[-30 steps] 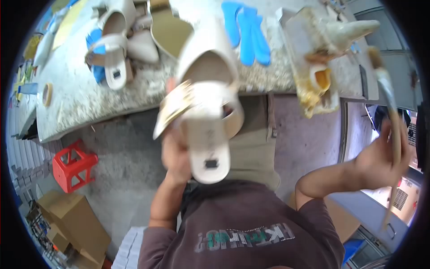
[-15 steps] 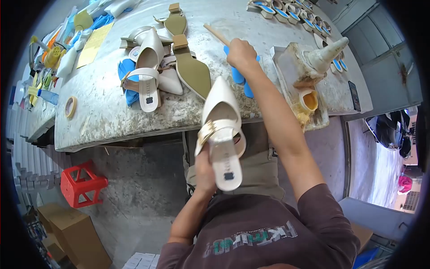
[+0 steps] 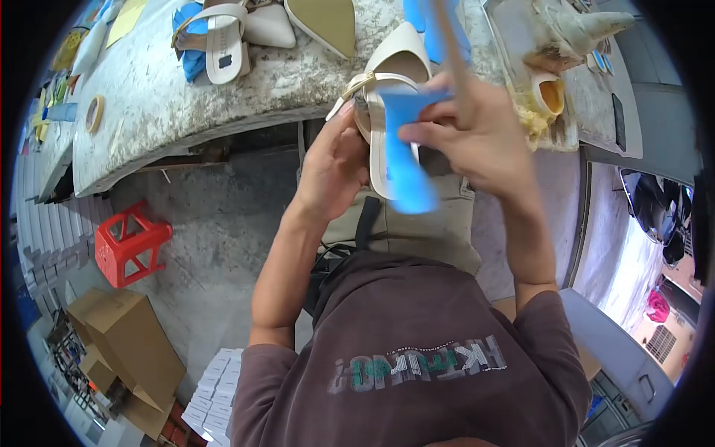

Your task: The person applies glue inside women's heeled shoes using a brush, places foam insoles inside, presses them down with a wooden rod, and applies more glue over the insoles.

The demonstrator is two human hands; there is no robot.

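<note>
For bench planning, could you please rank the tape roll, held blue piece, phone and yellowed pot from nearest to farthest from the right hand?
1. Blue piece: in the right hand
2. Yellowed pot: to the right
3. Phone: farther right
4. Tape roll: far left

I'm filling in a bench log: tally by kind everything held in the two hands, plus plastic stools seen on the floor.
White pointed-toe shoe with gold-trimmed strap: 1
Flat blue sole-shaped insert: 1
Long brown stick-shaped handle: 1
Red plastic stool: 1
Total: 4
</note>
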